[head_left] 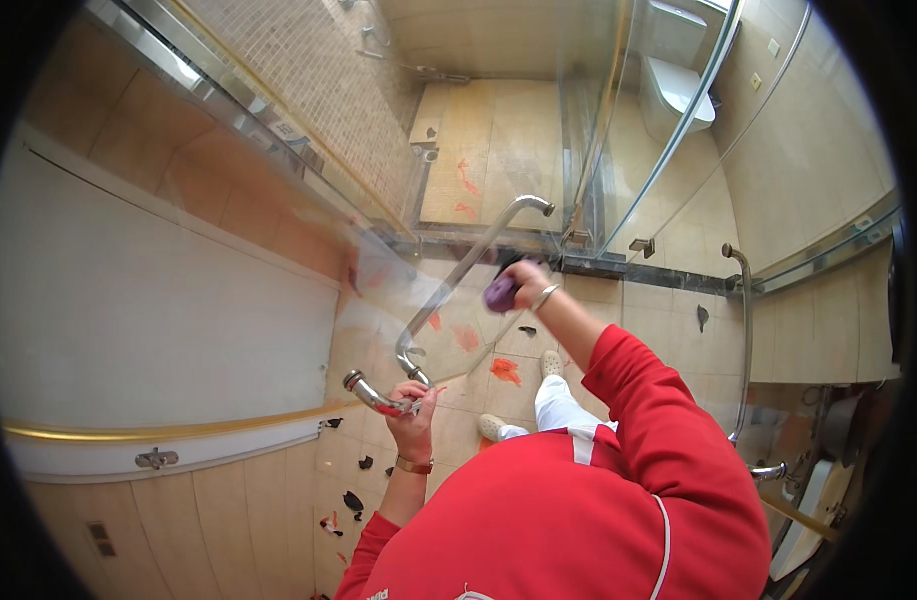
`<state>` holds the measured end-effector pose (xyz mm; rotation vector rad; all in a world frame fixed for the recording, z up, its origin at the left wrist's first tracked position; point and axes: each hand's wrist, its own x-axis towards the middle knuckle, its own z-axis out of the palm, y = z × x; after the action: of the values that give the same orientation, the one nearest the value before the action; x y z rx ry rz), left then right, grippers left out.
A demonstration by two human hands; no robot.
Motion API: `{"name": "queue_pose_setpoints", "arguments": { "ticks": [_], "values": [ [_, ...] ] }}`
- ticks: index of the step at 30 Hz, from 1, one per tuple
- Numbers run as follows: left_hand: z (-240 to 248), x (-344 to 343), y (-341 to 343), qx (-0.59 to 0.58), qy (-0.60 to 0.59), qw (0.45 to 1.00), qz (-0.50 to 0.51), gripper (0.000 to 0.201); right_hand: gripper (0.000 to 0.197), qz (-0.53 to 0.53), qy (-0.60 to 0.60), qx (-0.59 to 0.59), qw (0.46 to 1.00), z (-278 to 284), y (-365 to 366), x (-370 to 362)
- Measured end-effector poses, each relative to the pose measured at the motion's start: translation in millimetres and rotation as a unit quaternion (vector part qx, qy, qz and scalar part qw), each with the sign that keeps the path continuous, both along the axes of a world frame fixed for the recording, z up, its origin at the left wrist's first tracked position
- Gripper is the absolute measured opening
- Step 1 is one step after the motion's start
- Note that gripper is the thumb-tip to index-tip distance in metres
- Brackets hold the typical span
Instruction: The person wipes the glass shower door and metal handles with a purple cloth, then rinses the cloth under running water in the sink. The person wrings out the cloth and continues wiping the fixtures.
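My left hand (412, 418) is closed on the lower end of a bent, shiny metal door handle (376, 398), which appears fixed to a clear glass pane. From there a long tubular bar (468, 265) slants up and away to the right, ending in a hooked tip. Closed too, my right hand (528, 283) grips a rounded purple thing (499, 295) with a dark part at its far side. Motion blur hides what kind of thing it is. It is beside the long bar; I cannot tell if it touches the glass.
Orange-red scraps (505, 371) and black scraps (353, 501) lie on the tiled floor around my shoes. A white bathtub (158, 290) with a gold edge is at left. Beyond a dark threshold (593, 264) are glass panels and a toilet (675, 90). Another metal handle (746, 340) stands at right.
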<state>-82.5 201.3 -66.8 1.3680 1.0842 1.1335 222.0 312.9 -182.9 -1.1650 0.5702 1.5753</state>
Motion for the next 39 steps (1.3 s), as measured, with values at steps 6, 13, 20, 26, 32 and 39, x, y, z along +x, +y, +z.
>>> {"name": "queue_pose_setpoints", "arguments": {
  "ticks": [6, 13, 20, 26, 32, 39],
  "values": [
    [5.5, 17.5, -9.9, -0.078, -0.039, 0.994, 0.066, 0.017, 0.010, -0.317, -0.253, 0.172, 0.898, 111.8, 6.2, 52.0],
    [-9.1, 34.7, -8.5, -0.111, -0.039, 0.983, 0.143, 0.012, 0.058, -0.132, -0.705, 0.319, 0.620, 109.3, -41.8, -45.7],
    [-18.3, 36.6, -5.5, -0.108, -0.026, 0.973, 0.204, 0.012, 0.051, -0.134, -0.723, 0.162, 0.658, 5.8, 13.4, 124.8],
    [-13.1, 52.8, 2.5, -0.125, -0.013, 0.965, 0.229, 0.010, 0.036, -0.207, -0.534, 0.063, 0.817, -27.5, 43.1, 232.2],
    [-14.0, 54.9, -1.2, -0.137, 0.002, 0.950, 0.280, 0.011, 0.024, -0.313, -0.600, 0.167, 0.717, 114.2, 46.8, 191.9],
    [-20.0, 49.1, -0.5, -0.117, 0.049, 0.944, 0.305, 0.011, 0.054, -0.201, -0.853, 0.185, 0.445, 115.7, 30.9, 201.1]
  ]
}}
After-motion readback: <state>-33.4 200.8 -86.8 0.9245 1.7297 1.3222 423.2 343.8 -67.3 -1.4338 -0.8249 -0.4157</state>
